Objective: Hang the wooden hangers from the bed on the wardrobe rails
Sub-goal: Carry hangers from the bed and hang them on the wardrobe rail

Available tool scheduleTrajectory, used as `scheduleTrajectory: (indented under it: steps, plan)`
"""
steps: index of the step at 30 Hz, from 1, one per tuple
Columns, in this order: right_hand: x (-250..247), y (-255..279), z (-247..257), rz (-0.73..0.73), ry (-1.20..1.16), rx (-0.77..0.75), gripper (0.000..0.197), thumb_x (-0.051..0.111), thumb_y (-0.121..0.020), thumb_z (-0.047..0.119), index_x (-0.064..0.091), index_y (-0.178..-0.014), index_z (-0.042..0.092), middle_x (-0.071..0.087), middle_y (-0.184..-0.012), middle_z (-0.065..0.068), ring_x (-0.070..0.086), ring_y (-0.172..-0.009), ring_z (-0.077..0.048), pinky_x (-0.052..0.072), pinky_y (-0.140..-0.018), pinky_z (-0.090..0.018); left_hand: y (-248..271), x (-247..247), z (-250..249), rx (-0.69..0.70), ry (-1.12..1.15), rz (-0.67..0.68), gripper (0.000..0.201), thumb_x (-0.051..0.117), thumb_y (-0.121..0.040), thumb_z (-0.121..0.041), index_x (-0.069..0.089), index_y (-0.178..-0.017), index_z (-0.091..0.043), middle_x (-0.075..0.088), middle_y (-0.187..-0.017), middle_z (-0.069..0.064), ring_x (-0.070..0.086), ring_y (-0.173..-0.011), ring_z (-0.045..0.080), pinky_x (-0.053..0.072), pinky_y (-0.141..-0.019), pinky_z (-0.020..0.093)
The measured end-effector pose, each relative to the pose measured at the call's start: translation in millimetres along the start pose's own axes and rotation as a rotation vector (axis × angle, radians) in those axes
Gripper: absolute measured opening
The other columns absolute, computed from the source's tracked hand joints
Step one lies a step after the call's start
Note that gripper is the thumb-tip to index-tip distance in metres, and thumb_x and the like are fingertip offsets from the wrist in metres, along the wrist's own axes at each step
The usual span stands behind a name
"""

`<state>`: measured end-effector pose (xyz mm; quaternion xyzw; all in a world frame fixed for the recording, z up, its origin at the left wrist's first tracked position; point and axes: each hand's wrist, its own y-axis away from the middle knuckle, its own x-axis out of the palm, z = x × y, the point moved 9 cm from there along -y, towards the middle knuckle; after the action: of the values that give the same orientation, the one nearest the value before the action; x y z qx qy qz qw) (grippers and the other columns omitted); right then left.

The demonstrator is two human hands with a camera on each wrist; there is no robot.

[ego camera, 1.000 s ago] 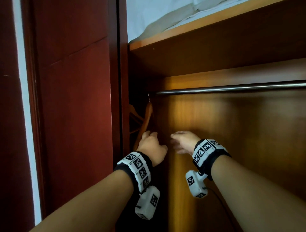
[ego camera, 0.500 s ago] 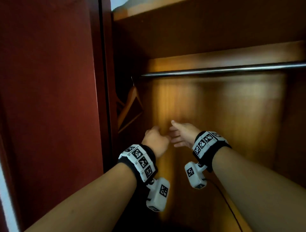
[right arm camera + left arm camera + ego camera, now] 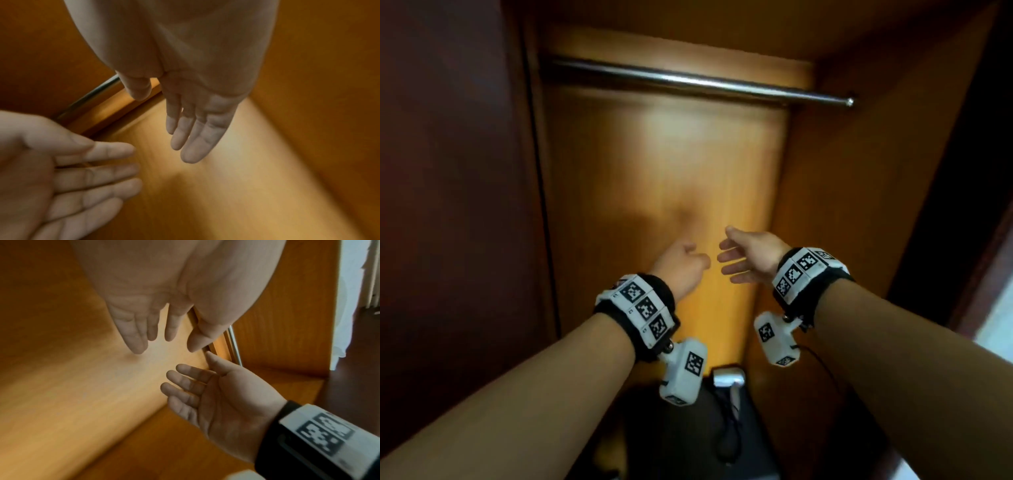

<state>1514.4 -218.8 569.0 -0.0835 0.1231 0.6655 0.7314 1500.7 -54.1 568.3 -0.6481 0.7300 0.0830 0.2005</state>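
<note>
The view turned to the right, so the hanger that hung at the left end of the rail (image 3: 698, 82) went out of sight and the right end of the rail came into view. The left hand (image 3: 681, 265) left the hanger and moved beside the right hand (image 3: 750, 255); both were empty with relaxed fingers.

No readable text, brand or number anywhere. Only markings: black-and-white square fiducial patterns on the white-tiled black wristbands (image 3: 645, 310) (image 3: 803, 270) and on the white camera blocks (image 3: 683, 371) (image 3: 775, 342) hanging just below each wristband. Patterns, not letters.
</note>
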Motion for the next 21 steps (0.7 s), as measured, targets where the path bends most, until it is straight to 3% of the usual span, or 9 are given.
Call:
scheduleTrajectory:
  steps: [2,5,8,11,14,17,21]
  plan:
    - [-19,30,-27,-0.062,0.039,0.066,0.048,0.045,-0.098,0.055,0.062,-0.111,0.012,0.069,-0.106,-0.008,0.068,-0.092,-0.028,0.055,-0.073,-0.037,11,32,19,-0.030,0.071,0.096,0.039,0.065,-0.085,-0.027,0.060,-0.123,-0.019,0.062,-0.110,0.004,0.061,-0.103,0.025,0.051,-0.098,0.040]
    - [-49,80,-56,-0.128,0.042,0.147,0.043,0.047,-0.098,0.052,0.061,-0.107,0.012,0.068,-0.103,-0.007,0.067,-0.091,-0.029,0.056,-0.075,-0.039,34,83,33,-0.070,0.115,0.272,0.004,0.061,-0.087,-0.020,0.058,-0.088,-0.018,0.058,-0.095,0.006,0.055,-0.087,0.022,0.048,-0.088,0.035]
    - [-88,141,-72,-0.205,-0.007,0.190,0.039,0.049,-0.099,0.048,0.058,-0.104,0.011,0.061,-0.092,-0.010,0.056,-0.090,-0.030,0.054,-0.068,-0.035,64,136,21,-0.084,0.175,0.429,0.005,0.059,-0.091,-0.014,0.058,-0.086,-0.015,0.059,-0.090,0.008,0.054,-0.082,0.023,0.045,-0.078,0.035]
    - [-131,208,-84,-0.288,-0.015,0.234,0.047,0.048,-0.099,0.047,0.059,-0.116,0.005,0.060,-0.095,-0.015,0.060,-0.082,-0.030,0.052,-0.064,-0.031,104,190,-13,-0.062,0.186,0.530,0.011,0.063,-0.092,-0.018,0.070,-0.090,-0.009,0.074,-0.096,0.006,0.070,-0.088,0.022,0.056,-0.086,0.038]
    - [-173,284,-96,-0.351,-0.044,0.271,0.042,0.049,-0.100,0.044,0.058,-0.113,0.006,0.058,-0.089,-0.014,0.059,-0.075,-0.027,0.048,-0.061,-0.029,167,244,-62,-0.011,0.243,0.656,0.011,0.062,-0.092,-0.011,0.069,-0.094,-0.003,0.072,-0.089,0.012,0.066,-0.077,0.021,0.051,-0.066,0.030]
    - [-224,366,-112,-0.510,-0.026,0.290,0.040,0.051,-0.099,0.044,0.060,-0.107,0.006,0.067,-0.087,-0.011,0.066,-0.074,-0.028,0.052,-0.062,-0.031,234,291,-98,0.022,0.262,0.783,0.007,0.060,-0.087,-0.002,0.063,-0.081,-0.005,0.063,-0.079,0.015,0.059,-0.064,0.022,0.041,-0.056,0.026]
    - [-290,512,-155,-0.727,-0.064,0.359,0.042,0.051,-0.100,0.042,0.061,-0.110,0.003,0.066,-0.091,-0.012,0.064,-0.074,-0.027,0.054,-0.063,-0.033,343,359,-134,0.092,0.231,0.938,0.008,0.062,-0.086,-0.006,0.065,-0.079,-0.006,0.067,-0.074,0.014,0.061,-0.064,0.023,0.048,-0.061,0.033]
